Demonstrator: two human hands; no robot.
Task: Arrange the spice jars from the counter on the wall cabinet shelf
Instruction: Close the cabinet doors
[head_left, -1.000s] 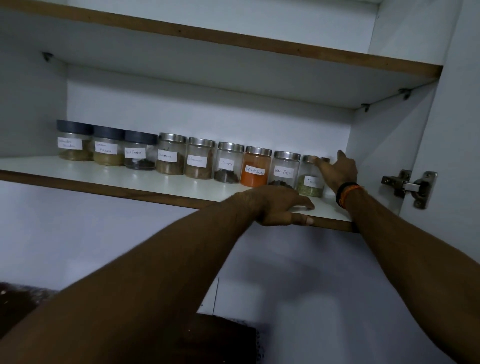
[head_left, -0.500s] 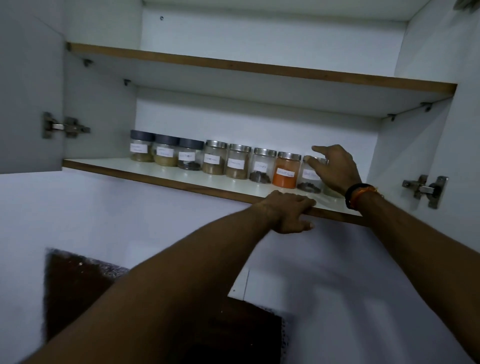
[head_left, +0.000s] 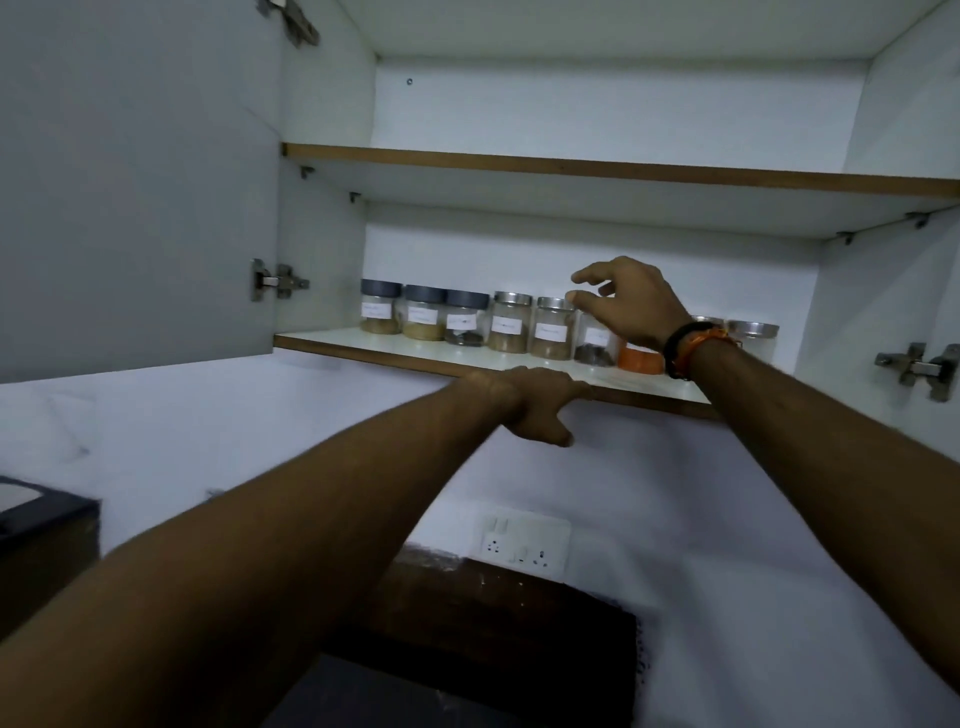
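Right hand: raised in front of the jar row, grip loosely open and holding nothing; fingertips near the steel lid of the dark-spice jar.
Left hand: fingers flat on the front edge of the lower shelf, thumb below it; no jar held.
Wristbands: black and orange, on the right wrist, covering part of the row.
Spice jars: one row at the back of the lower shelf, upright, side by side. Three grey-lidded jars at left, then steel-lidded jars; an orange-powder jar is mostly hidden by the wrist; a last steel-lidded jar stands at right.
Labels: white, writing unreadable.
Handling (judged): small clear jars, probably glass; rigid, smooth, breakable, light since partly filled. Best taken around the body below the lid, or from above over the lid rim.
Change from half a second ago: the right hand has shifted left, from the right-end jars to the middle of the row; the left hand stays on the shelf edge.
Upper shelf: bare in view.
Counter: dark, below; no jars visible on it.
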